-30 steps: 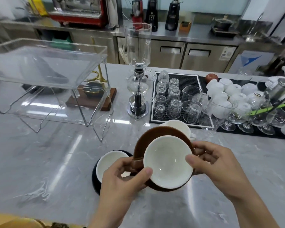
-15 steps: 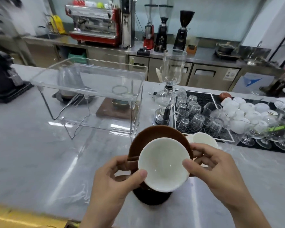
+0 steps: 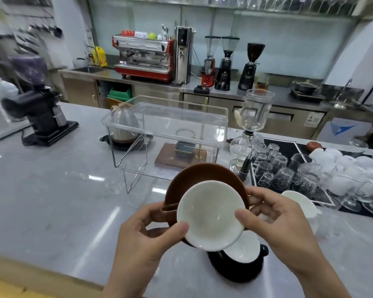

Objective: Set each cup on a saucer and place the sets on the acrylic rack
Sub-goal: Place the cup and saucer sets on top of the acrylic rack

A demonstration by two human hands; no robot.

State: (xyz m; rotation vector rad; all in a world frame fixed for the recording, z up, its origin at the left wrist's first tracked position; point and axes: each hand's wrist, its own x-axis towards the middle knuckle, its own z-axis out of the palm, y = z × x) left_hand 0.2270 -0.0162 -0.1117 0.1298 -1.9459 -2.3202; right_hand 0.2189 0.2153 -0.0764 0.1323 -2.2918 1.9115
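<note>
Clear acrylic rack (image 3: 164, 123) ahead on counter (image 3: 52, 201), top bare. Brown saucer (image 3: 194, 179) with cup (image 3: 210, 215) held above counter, left hand (image 3: 146, 239) and right hand (image 3: 278, 222) pinching edges. Carrying step, probably; next, level lift onto rack top.

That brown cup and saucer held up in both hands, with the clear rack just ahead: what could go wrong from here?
1. The brown cup sits tilted toward the camera on its brown saucer; the left hand and right hand pinch the set at its edges only, so the cup might slide off.
2. A black cup stands right below and could be struck if the set drops.
3. The acrylic rack is transparent, so its raised rim is easy to clip.
</note>
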